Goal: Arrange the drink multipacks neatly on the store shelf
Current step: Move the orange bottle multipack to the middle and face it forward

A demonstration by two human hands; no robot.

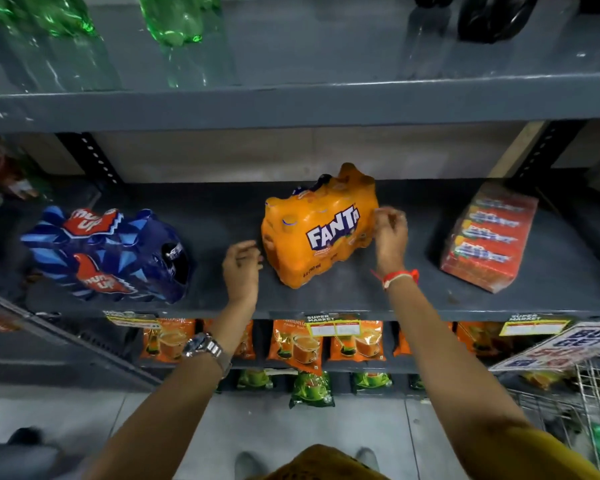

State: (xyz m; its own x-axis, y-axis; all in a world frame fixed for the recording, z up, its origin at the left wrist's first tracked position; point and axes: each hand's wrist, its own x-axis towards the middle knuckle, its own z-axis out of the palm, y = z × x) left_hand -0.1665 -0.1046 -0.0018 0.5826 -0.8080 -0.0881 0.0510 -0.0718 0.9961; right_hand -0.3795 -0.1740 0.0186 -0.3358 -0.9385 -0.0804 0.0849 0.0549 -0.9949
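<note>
An orange Fanta multipack (321,230) lies skewed in the middle of the dark grey shelf (326,299). My left hand (241,268) hovers just left of the pack's near corner, fingers loosely curled and apart, holding nothing. My right hand (390,233) is at the pack's right side, fingers bent and close to the wrap; a firm grip does not show. A blue Thums Up multipack (108,254) lies on the shelf's left part. A red multipack (489,237) of small cartons lies tilted on the right.
Green bottles (174,26) and a dark bottle (492,15) stand on the shelf above. Orange tea pouches (295,344) and green pouches (310,389) fill the lower shelves. A wire basket (589,407) stands at the lower right beside a promo sign (565,344).
</note>
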